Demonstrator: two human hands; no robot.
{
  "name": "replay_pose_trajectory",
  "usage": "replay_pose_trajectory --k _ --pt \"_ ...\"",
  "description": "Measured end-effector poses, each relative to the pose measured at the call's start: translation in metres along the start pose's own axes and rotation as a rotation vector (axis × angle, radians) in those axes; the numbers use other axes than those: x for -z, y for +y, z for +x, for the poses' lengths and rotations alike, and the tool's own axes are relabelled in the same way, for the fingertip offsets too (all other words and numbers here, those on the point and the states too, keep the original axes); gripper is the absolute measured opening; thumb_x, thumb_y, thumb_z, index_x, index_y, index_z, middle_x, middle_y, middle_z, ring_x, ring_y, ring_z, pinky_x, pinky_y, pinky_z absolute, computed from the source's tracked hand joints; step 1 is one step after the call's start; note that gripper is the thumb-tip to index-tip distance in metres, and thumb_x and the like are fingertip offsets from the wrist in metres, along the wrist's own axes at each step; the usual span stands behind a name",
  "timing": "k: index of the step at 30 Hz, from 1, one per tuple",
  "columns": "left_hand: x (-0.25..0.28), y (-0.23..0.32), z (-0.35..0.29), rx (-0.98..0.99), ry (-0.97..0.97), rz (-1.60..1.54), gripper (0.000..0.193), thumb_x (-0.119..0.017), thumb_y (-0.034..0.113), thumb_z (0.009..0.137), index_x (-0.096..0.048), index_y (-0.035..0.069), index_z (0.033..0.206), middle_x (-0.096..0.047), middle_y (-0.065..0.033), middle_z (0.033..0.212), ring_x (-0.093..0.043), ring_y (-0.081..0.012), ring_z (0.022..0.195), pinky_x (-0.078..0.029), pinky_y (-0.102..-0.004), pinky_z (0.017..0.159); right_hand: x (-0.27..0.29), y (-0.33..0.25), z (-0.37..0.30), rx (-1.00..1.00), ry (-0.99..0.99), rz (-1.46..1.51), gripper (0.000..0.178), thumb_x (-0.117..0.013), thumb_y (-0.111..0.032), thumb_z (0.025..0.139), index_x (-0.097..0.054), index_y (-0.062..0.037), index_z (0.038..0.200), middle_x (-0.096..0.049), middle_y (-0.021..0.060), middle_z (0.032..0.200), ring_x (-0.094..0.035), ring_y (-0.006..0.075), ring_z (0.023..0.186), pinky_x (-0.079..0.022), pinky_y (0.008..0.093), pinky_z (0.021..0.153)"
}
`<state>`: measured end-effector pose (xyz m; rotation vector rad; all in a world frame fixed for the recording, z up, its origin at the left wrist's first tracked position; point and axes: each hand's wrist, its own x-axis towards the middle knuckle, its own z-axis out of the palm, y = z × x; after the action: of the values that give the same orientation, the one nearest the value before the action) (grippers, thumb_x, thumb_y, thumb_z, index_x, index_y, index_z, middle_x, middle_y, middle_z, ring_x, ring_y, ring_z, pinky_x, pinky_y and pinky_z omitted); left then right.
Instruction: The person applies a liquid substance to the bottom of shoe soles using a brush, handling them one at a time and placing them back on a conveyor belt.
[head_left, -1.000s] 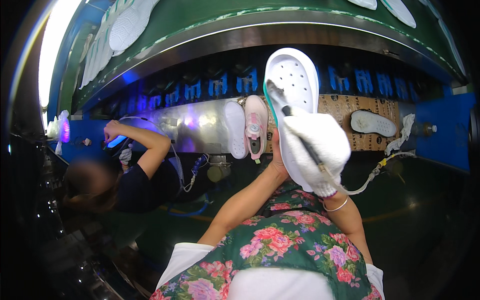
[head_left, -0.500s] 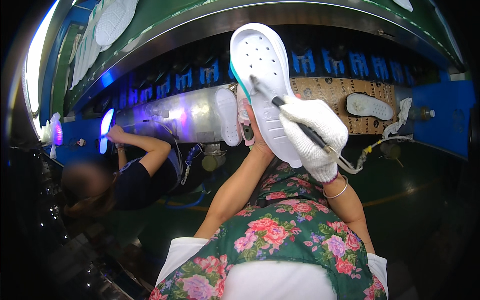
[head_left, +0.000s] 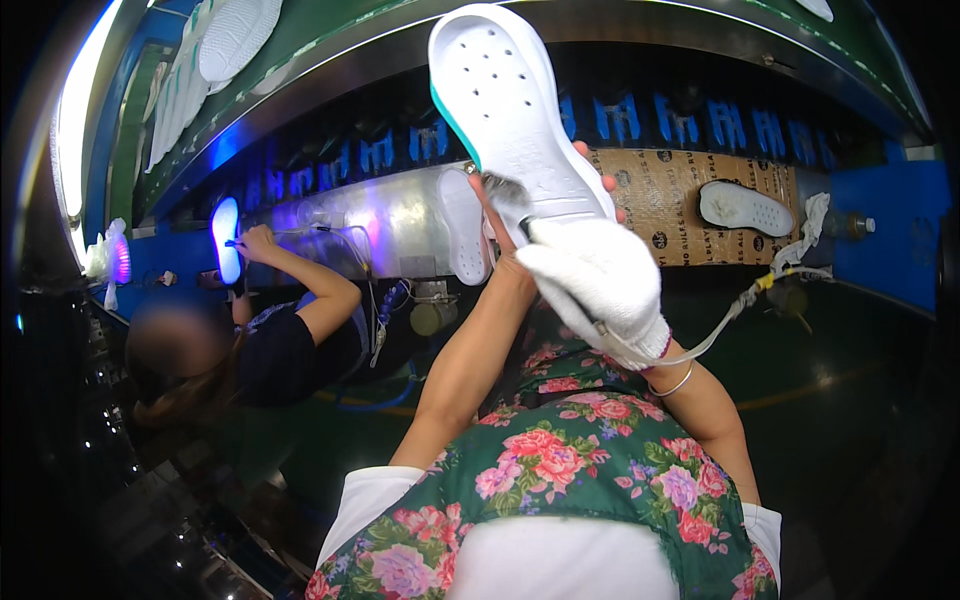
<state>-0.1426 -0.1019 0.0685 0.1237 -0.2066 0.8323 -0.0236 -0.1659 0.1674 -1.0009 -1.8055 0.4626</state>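
A white shoe sole (head_left: 520, 130) with small holes at its far end and a teal stripe on its left edge is held up before me, tilted. My left hand (head_left: 512, 258), bare, grips it from beneath, with the thumb side at its left and fingertips showing past its right edge. In a white knit glove, my right hand (head_left: 605, 280) is closed round a brush (head_left: 505, 190), whose handle is mostly hidden by the glove. The dark bristles lie at the sole's left edge, near its middle. A thin pale hose (head_left: 722, 335) trails right from the glove.
Another white sole (head_left: 462, 225) lies on the metal bench (head_left: 395, 215). To the right, a holed sole (head_left: 747, 208) rests on cardboard (head_left: 640, 185), beside a crumpled cloth (head_left: 812, 228) and bottle (head_left: 850, 226). At left, a co-worker (head_left: 285, 330) holds a blue-lit sole (head_left: 227, 240).
The held sole has moved up and left. My right hand has turned and come nearer, and the brush has shifted from the sole's upper face to its left edge.
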Motion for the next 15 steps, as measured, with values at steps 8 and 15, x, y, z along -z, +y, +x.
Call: replay_pose_trajectory --k 8,15 --pt "0.002 0.018 0.002 -0.044 0.013 0.126 0.124 -0.051 0.097 0.072 -0.038 0.004 0.153 -0.055 -0.0248 0.139 -0.061 -0.0478 0.116 -0.056 -0.0677 0.088 0.014 0.012 -0.004 -0.033 -0.039 0.061 0.03 -0.078 -0.002 0.08 -0.078 -0.0087 0.11 -0.076 0.0124 0.102 -0.073 0.0306 0.087 -0.057 0.038 0.078" --pt "0.0 0.018 -0.001 -0.104 0.019 -0.017 0.115 -0.06 0.086 0.078 -0.024 0.016 0.162 -0.038 -0.0215 0.157 -0.056 -0.05 0.124 -0.051 -0.0674 0.097 0.016 0.014 -0.01 -0.301 -0.025 0.255 0.026 -0.08 -0.003 0.079 -0.079 -0.0093 0.103 -0.077 0.0095 0.096 -0.075 0.0251 0.087 -0.059 0.0354 0.077"
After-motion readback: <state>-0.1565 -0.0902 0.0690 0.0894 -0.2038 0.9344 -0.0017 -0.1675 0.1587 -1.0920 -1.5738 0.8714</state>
